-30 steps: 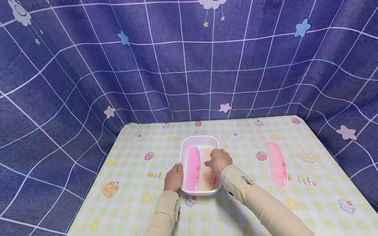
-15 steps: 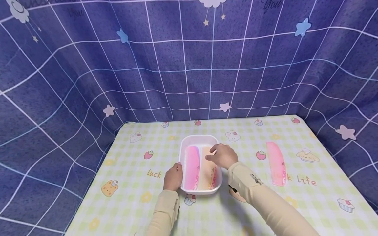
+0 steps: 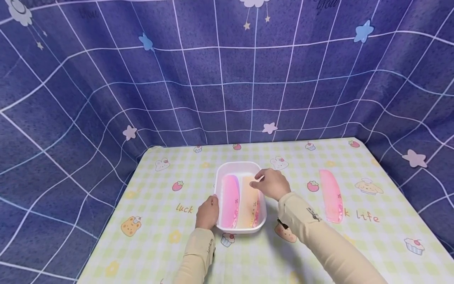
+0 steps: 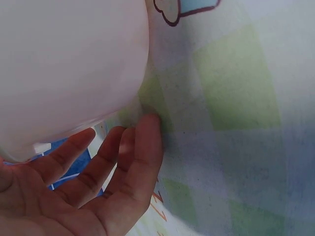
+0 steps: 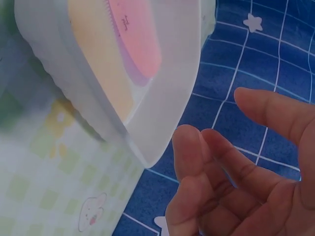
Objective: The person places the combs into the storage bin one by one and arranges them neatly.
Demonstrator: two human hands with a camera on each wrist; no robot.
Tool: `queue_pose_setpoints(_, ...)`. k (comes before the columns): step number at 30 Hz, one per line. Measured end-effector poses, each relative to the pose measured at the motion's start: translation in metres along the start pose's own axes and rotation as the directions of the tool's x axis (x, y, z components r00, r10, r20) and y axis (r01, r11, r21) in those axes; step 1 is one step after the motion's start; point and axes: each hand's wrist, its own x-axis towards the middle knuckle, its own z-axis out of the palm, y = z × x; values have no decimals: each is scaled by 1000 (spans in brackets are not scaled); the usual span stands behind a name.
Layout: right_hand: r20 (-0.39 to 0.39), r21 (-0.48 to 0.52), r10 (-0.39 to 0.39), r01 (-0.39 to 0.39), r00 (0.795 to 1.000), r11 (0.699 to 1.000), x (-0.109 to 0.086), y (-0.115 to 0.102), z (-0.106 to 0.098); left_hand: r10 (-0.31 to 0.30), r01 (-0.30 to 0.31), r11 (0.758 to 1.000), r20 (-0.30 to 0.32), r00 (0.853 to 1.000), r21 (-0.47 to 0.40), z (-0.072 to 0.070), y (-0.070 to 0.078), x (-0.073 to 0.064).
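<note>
A white plastic box stands on the table. Inside lie a pink comb on the left, with a purple edge showing along it, and a beige comb on the right. My left hand holds the box by its left rim; in the left wrist view its fingers curve along the outer wall and the thumb is hidden. Over the right rim hovers my right hand, thumb and index finger apart, nothing between them. The right wrist view also shows this hand empty beside the rim.
Another pink comb lies on the table to the right of the box. The table wears a green-checked cloth with printed pictures. A blue grid-patterned curtain hangs behind it and at both sides.
My right hand has let go of the beige comb and drawn up and to the right, its thumb and fingers spreading. The left hand stays at the box's left rim.
</note>
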Motion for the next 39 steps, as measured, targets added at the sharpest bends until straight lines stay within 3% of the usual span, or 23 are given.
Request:
queue_pose_setpoints(14,-49,1,26,-26,998,1000,3,22,-19,-2,2,1000,-4,1000,-9,-1,2,-1)
queue_pose_setpoints(39,-44,27,118,-117,992,993,-3,59,-56,-5,5,1000,-4,1000,3,-2,4,-3)
